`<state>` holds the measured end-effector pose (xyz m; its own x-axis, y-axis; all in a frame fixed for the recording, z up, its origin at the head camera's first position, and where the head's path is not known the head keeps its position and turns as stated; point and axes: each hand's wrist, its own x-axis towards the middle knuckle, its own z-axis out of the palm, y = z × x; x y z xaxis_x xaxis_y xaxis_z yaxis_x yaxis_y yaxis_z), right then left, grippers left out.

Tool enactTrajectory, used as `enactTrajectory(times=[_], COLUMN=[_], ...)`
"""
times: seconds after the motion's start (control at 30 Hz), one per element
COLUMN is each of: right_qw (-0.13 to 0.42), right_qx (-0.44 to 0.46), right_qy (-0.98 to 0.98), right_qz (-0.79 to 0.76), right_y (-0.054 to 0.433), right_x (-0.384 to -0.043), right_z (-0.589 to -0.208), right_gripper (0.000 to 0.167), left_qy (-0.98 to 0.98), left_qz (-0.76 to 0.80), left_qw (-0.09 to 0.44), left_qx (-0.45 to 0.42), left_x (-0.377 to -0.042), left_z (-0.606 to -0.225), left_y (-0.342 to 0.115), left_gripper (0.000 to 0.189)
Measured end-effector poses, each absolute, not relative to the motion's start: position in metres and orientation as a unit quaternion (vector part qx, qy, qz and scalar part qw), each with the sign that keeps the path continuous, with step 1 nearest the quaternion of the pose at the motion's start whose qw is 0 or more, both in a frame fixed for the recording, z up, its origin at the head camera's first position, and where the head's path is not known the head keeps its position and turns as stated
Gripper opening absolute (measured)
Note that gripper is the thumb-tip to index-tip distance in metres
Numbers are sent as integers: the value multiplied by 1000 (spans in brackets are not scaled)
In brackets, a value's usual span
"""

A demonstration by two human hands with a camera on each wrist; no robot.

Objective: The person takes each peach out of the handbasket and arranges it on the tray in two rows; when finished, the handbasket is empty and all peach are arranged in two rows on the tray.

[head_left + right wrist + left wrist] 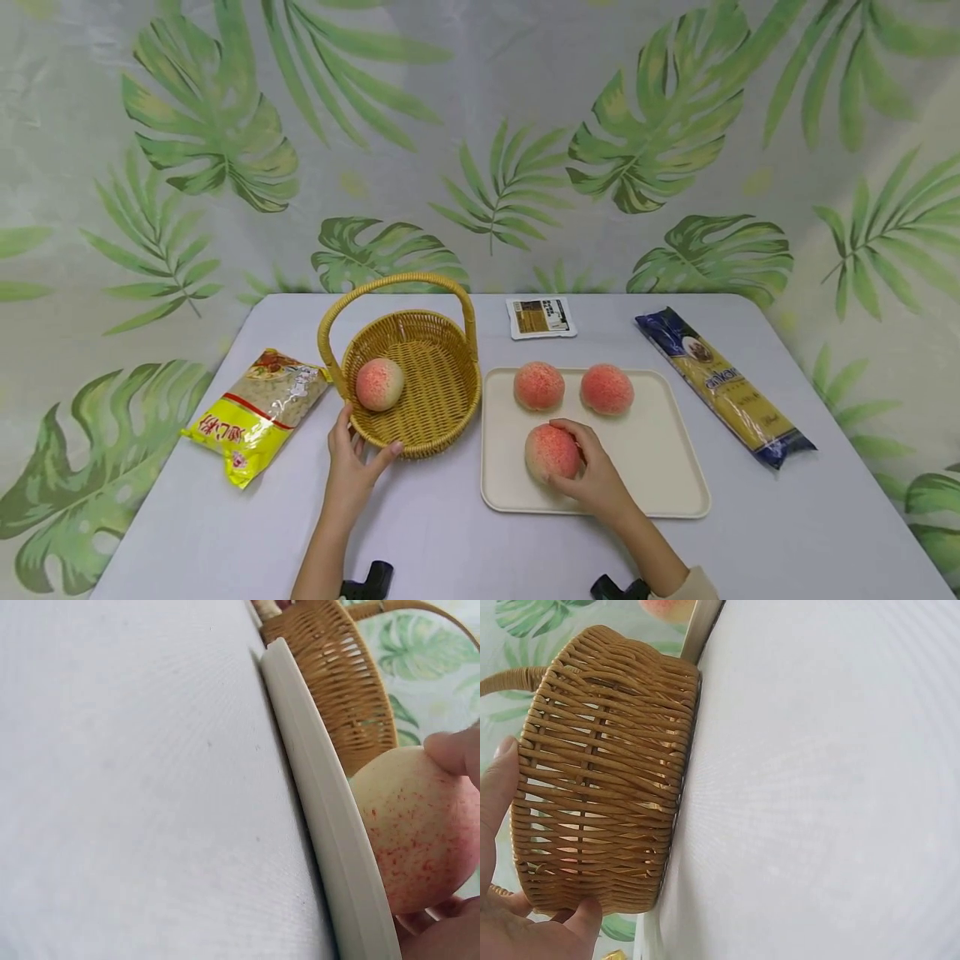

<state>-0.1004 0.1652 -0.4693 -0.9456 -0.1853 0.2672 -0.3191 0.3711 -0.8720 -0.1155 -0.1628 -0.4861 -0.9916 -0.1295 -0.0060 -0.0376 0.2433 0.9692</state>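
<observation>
Pick-up step, seemingly: right hand point(597, 482) pinches nearest peach point(550, 451), contact with tray point(660, 458) unclear; left hand point(352, 462) grips basket point(431, 396); next needs lift.

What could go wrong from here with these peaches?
The round peach in the right hand might slip and roll across the tray. It could also bump the two loose peaches behind it. If the left hand presses down on the basket, that might tip and the peach inside could roll.
</observation>
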Motion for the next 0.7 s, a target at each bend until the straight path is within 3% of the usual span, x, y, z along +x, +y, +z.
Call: enactTrajectory(times=[0.33, 0.7], right_qw=[8, 87], right_qx=[165, 198], right_qy=[-830, -833], right_qz=[532, 510], right_y=[170, 160], right_x=[-98, -103], right_z=[-468, -438], right_gripper=[75, 68], left_qy=[-788, -787], left_qz=[-613, -613], left_qw=[40, 39], left_qx=[51, 48], left_x=[-116, -115], left_z=[-489, -488], left_y=[-164, -163], left_gripper=[103, 102])
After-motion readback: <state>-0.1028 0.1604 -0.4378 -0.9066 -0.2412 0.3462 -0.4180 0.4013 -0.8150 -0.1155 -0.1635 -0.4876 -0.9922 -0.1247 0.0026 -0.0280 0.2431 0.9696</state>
